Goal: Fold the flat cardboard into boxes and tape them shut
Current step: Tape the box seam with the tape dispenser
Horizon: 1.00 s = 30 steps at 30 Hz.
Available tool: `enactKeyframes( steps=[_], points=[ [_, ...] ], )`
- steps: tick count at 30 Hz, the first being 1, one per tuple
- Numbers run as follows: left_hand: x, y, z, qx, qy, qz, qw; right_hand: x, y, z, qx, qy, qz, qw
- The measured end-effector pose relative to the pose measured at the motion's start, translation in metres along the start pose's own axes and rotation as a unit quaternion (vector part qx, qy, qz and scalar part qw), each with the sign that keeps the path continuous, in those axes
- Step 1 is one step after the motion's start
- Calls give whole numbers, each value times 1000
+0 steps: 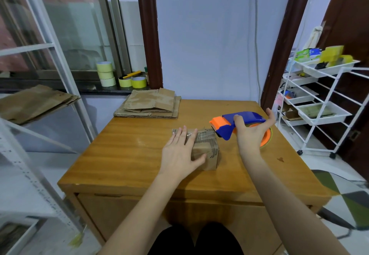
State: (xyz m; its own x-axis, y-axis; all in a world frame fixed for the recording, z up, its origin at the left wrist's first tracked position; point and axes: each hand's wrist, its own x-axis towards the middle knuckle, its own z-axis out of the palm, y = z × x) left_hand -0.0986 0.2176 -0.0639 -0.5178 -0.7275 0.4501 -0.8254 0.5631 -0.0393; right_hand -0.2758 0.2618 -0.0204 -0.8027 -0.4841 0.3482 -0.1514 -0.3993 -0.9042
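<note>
A small folded cardboard box (207, 150) stands in the middle of the wooden table (123, 154), with tape across its top. My left hand (179, 152) lies flat on the box's top with straight fingers, its thumb against the near side. My right hand (249, 132) grips a blue and orange tape dispenser (239, 122) just right of the box, its orange nose close to the box's far right corner. A stack of flat cardboard sheets (149, 104) lies at the table's far left corner.
Several yellow tape rolls (111, 77) and a yellow knife sit on the window ledge behind. More flat cardboard (34, 101) rests on a white shelf at left. A white wheeled rack (323, 103) with trays stands right of the table.
</note>
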Motion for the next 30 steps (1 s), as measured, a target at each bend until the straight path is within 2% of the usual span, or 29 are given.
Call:
enactKeyframes(
  steps=[4,8,12,15,17,19,25,30],
  points=[
    [0,1,0,-2,10,12,1000,1,-3,-5,-8,3,-3,1000],
    [-1,4,-3,-25,-11,16,1000,5,-2,-6,17,29,23,999],
    [-2,5,-5,-48,-26,1,999,6,-9,-10,-23,-51,-26,998],
    [6,10,-14,-122,-44,-48,990,8,-17,-11,-46,-85,-69,993],
    [14,13,-22,-151,-46,-71,985,8,-17,-10,-50,-77,-70,993],
    [23,14,-31,-122,-35,-76,989,5,-10,-12,-53,-65,-61,995],
    [60,14,-46,-42,-92,-61,993,-2,9,-24,-46,-26,-14,999],
    [77,6,-46,-189,-161,-15,969,0,14,-30,-26,2,5,1000]
  ],
)
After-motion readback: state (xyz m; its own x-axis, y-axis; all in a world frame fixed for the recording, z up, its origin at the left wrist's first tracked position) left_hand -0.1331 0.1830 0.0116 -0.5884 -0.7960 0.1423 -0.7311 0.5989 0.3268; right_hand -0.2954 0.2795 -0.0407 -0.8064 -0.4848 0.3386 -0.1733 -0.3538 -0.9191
